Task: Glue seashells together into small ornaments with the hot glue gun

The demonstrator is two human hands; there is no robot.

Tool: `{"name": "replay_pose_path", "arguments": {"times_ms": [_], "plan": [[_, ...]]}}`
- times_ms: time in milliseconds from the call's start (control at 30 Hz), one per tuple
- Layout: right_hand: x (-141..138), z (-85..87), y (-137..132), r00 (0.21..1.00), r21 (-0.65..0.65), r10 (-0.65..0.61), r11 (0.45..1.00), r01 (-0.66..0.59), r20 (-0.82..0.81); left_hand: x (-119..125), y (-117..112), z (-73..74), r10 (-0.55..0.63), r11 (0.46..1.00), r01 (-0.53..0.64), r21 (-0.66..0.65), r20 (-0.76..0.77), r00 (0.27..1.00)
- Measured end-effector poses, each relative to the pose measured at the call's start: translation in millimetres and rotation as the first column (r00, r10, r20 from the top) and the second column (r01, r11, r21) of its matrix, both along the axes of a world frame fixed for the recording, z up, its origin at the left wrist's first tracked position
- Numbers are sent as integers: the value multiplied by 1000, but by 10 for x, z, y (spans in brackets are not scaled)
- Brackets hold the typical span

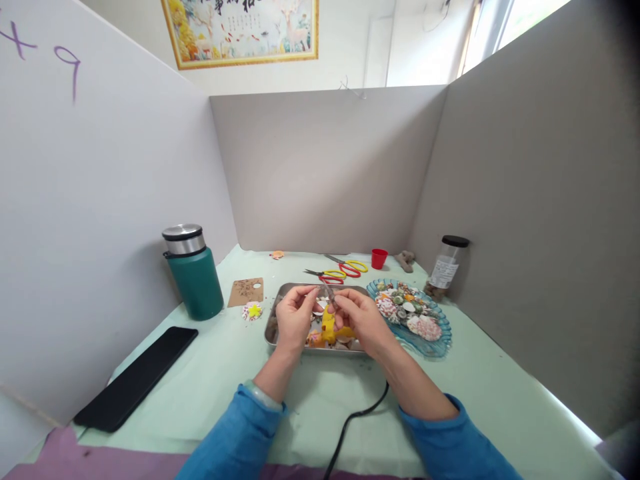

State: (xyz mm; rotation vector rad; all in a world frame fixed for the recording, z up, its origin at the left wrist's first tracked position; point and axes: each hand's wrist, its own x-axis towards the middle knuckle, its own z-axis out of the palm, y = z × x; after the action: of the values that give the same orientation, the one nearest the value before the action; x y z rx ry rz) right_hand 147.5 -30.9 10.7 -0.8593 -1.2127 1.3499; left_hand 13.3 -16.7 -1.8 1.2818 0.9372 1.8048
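Observation:
My left hand point(294, 319) is closed in a pinch above the metal tray point(273, 333); whatever is between its fingertips is too small to make out. My right hand point(364, 320) is pinched on a slim, greyish-brown piece point(329, 291) that points up toward my left fingertips. Below my hands, a yellow glue gun point(329, 325) lies in the tray among small shells, partly hidden by my right hand. Its black cord point(357, 415) runs toward me over the table edge.
Two pairs of scissors point(333, 274) lie behind the tray. At right are a blue glass dish point(440, 343) of shells, a red cup point(379, 259) and a lidded jar point(445, 268). At left stand a green bottle point(197, 283), a brown card point(246, 292) and a black slab point(137, 380). Partitions point(325, 173) enclose the table.

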Motion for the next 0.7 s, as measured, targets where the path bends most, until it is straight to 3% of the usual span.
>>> {"name": "replay_pose_path", "arguments": {"times_ms": [400,700], "plan": [[-55,-25,0,982,105,-149,985,138,112,16,-8,-5,-33,999,33,-28,-1,999],[-63,-36,-6,965,185,-205,967,174,165,21,-11,-13,-58,998,58,-39,10,998]]}}
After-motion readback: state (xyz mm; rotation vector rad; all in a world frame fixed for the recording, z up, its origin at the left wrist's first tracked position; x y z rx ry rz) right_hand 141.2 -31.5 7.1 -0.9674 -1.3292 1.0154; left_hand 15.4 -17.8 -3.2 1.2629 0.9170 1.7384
